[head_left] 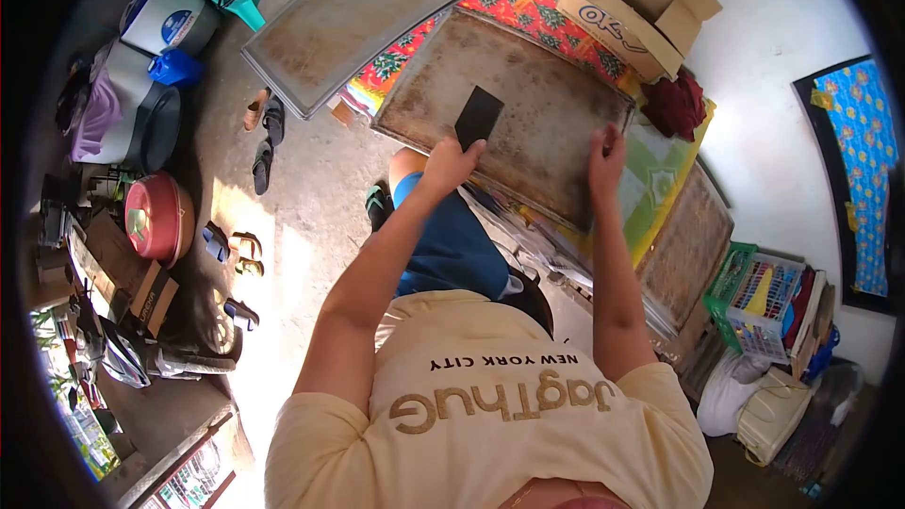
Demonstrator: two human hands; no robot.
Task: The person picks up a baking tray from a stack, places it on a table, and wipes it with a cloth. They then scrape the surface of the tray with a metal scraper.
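My left hand [451, 166] is closed on the lower end of a flat black rectangular piece [481, 113], thumb along its side. The piece lies over a large browned metal baking tray [537, 85] with a raised rim. At the tray's right edge is my right hand [606, 166], its fingers curled at the rim. The tray rests tilted over a stack covered with red patterned cloth [528, 2] and papers, close to my knee.
Another metal tray [353, 24] lies at the upper left. An open cardboard box [641, 9] and a dark red cloth [674, 106] sit beyond my right hand. Sandals [264, 168] lie on the floor at left. Plastic baskets [759, 297] stand at right.
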